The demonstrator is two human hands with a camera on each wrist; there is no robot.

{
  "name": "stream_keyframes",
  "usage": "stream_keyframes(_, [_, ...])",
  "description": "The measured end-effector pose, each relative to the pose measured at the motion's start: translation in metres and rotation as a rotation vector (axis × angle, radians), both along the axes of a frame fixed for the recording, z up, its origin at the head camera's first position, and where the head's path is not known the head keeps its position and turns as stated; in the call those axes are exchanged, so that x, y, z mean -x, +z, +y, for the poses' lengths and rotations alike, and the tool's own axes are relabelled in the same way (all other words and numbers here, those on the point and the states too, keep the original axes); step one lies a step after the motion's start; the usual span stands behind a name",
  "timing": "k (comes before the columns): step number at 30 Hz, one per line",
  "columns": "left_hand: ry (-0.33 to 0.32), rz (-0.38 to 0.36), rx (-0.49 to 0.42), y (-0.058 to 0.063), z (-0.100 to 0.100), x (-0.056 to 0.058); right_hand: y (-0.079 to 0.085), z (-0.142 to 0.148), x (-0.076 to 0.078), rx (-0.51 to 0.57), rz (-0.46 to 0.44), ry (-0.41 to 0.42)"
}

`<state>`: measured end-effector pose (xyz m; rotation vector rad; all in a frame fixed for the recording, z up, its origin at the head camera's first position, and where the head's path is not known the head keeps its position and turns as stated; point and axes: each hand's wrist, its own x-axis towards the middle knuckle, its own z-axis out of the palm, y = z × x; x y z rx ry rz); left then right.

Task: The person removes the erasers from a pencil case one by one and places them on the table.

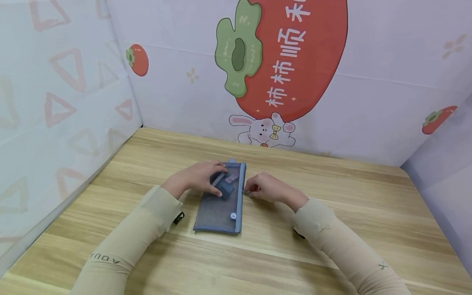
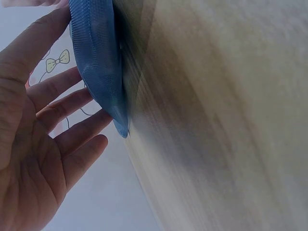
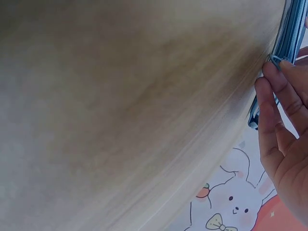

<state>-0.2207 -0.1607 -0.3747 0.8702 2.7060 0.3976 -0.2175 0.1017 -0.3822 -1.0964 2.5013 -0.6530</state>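
A blue mesh zipper pouch lies flat on the wooden table, its zipper edge on the right. Through the mesh show a dark blue block-like thing and a small purple thing; their kinds are unclear. My left hand rests on the pouch's left side, fingers spread and fairly straight, thumb on the mesh. Its fingertips touch the bulging pouch side in the left wrist view. At the zipper edge, my right hand pinches the zipper pull between thumb and index finger.
The wooden table reaches back to a wall covering printed with persimmons and a rabbit. A white panel with triangle prints borders the left side. A small fabric tab sticks out from the pouch's far end.
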Motion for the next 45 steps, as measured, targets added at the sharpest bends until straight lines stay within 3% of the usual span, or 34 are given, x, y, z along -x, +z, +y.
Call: stream_keyframes(45, [-0.037, -0.007, 0.013, 0.004, -0.004, -0.001, 0.004, 0.003, -0.045, 0.075, -0.159, 0.085])
